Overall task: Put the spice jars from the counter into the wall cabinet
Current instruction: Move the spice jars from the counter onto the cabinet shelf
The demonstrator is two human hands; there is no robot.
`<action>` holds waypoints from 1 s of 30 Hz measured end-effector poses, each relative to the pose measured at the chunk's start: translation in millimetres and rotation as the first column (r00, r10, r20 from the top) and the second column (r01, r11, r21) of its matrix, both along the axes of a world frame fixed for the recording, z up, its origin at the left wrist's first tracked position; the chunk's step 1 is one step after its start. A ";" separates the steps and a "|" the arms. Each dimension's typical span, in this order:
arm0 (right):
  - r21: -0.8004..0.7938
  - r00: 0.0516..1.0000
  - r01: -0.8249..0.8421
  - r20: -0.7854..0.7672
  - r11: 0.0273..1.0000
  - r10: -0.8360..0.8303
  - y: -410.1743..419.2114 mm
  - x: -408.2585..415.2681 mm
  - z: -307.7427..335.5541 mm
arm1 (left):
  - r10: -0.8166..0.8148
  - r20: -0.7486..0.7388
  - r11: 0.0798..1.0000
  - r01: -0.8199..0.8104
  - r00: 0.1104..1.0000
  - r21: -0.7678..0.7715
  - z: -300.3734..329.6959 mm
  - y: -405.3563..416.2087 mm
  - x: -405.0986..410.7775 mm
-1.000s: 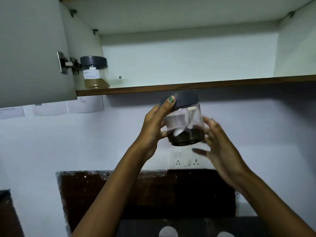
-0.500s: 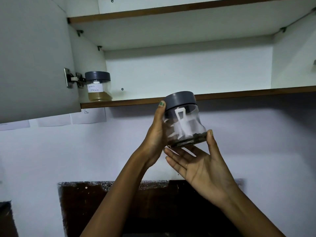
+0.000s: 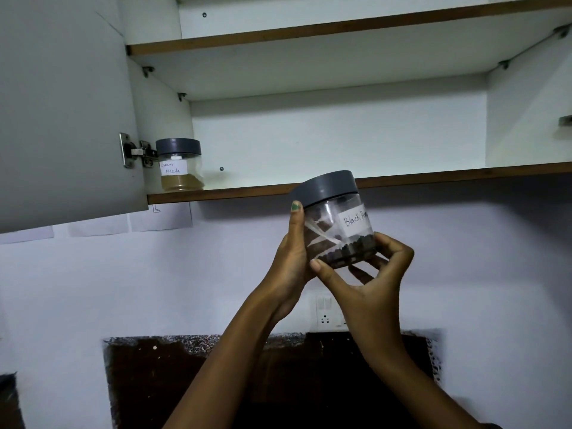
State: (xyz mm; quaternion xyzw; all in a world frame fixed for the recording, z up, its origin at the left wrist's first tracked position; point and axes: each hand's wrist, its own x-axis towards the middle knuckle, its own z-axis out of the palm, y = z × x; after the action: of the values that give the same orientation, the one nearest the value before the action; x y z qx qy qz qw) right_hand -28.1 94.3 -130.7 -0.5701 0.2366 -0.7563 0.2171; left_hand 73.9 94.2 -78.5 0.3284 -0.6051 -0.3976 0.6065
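A clear jar of black pepper (image 3: 339, 221) with a grey lid and a white label is held up just below the front edge of the cabinet's lower shelf (image 3: 433, 176). My left hand (image 3: 294, 246) grips its left side, thumb up near the lid. My right hand (image 3: 368, 274) holds it from below, thumb and fingers curled round its base. The jar tilts slightly. A second jar labelled garam masala (image 3: 179, 165), with brown powder, stands at the far left of that shelf.
The grey cabinet door (image 3: 62, 113) hangs open at the left, its hinge (image 3: 136, 153) beside the masala jar. An upper shelf (image 3: 340, 29) runs above. A wall socket (image 3: 326, 312) sits under my hands, and the dark counter (image 3: 185, 382) lies below.
The jar has turned so its label faces me. My right hand went from lying flat under it to curling round its base. The view has tilted up.
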 end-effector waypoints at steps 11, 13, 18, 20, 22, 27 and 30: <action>-0.140 0.899 0.436 0.023 0.889 -0.437 -1.5 19.6 -4.6 | -0.024 -0.044 0.999 0.026 0.999 0.037 -0.6 -0.2 -4.2; -0.168 0.893 0.448 0.031 0.878 -0.449 -3.0 21.6 -5.6 | -0.016 -0.052 0.998 0.019 0.998 0.057 -0.3 -1.6 -2.9; -0.226 0.918 0.392 0.033 0.892 -0.395 -7.2 22.6 -7.1 | -0.003 -0.058 0.998 0.007 0.998 0.062 -2.0 -5.6 2.9; -0.245 0.946 0.318 0.023 0.916 -0.323 -5.9 23.1 -8.7 | 0.016 -0.043 0.998 -0.013 0.999 0.061 -0.5 -5.7 7.3; -0.235 0.971 0.236 0.007 0.943 -0.241 -3.2 23.7 -9.1 | 0.039 -0.009 0.998 -0.039 0.999 0.047 1.9 -6.3 12.8; -0.124 0.997 -0.008 -0.078 0.992 -0.002 -1.7 25.6 1.3 | 0.065 0.081 0.998 -0.064 0.995 -0.019 7.2 -6.6 27.2; -0.057 0.979 -0.128 -0.168 0.990 0.117 -6.8 29.6 10.8 | 0.102 0.080 0.994 -0.099 0.991 -0.050 13.1 -7.4 36.5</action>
State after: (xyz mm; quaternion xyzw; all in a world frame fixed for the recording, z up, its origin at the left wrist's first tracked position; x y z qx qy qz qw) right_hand 1.5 87.4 -119.9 -0.6508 0.1926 -0.6995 0.2238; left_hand 110.4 86.8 -65.5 0.3605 -0.6214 -0.3385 0.6077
